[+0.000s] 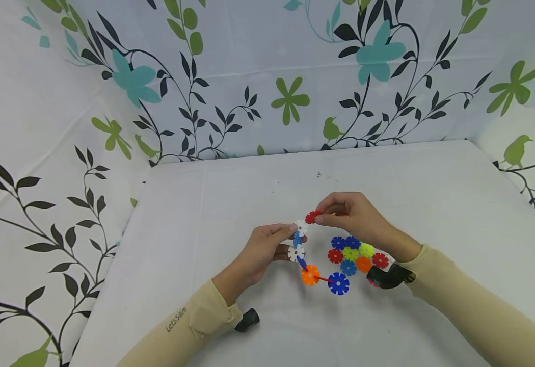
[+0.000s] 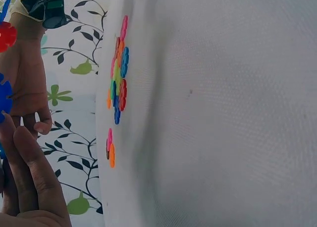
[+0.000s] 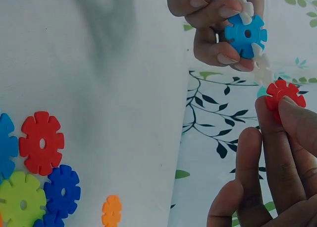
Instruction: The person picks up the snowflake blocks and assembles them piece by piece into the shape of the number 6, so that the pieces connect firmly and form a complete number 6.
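My left hand grips a chain of interlocking snowflake discs near its upper end. In the head view the chain curves down from a white disc through light blue, white and dark blue to an orange disc, then a red one seen edge-on and a dark blue disc. My right hand pinches a red disc between thumb and forefinger. In the right wrist view this red disc meets the edge of the white disc, beside the light blue disc.
Under my right forearm, loose discs lie close together on the white-covered table, among them a lime disc, red, blue and orange ones. An orange disc lies apart from them. Patterned cloth stands behind and at both sides.
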Available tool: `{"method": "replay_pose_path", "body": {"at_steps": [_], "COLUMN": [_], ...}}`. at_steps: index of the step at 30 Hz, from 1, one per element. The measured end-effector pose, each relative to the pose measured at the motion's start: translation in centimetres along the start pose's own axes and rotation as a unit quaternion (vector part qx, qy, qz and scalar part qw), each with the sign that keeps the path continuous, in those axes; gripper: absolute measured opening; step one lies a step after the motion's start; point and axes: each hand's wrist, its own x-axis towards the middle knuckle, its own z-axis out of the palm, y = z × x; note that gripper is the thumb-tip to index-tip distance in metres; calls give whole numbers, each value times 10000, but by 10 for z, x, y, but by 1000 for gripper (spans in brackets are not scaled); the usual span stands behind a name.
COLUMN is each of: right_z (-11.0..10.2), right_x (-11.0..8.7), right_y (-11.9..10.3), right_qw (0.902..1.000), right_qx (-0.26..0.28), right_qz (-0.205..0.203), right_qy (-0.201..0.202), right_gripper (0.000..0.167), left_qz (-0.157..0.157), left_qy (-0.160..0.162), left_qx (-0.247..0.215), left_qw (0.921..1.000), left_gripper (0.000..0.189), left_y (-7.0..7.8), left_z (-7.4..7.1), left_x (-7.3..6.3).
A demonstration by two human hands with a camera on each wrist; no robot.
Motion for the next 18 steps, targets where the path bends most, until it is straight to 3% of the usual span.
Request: {"method": "replay_pose_path", "body": {"at_steps": [8,18], "right_z": [4,10], "right_x": [-3,-11], "right_y": [-1,0], "right_qw": [9996,9912], "right_qx": [-15,-680], "right_qz": [-278,-848], "right_qy": [36,754], "right_gripper": [12,6], "left_qz": [21,88], "left_qy": [-37,117], "left_qx": [88,-116], "left_qw": [10000,9998], "left_gripper": [41,40], "left_y": [0,0], "left_z": [1,8], "left_x": [0,-2]}}
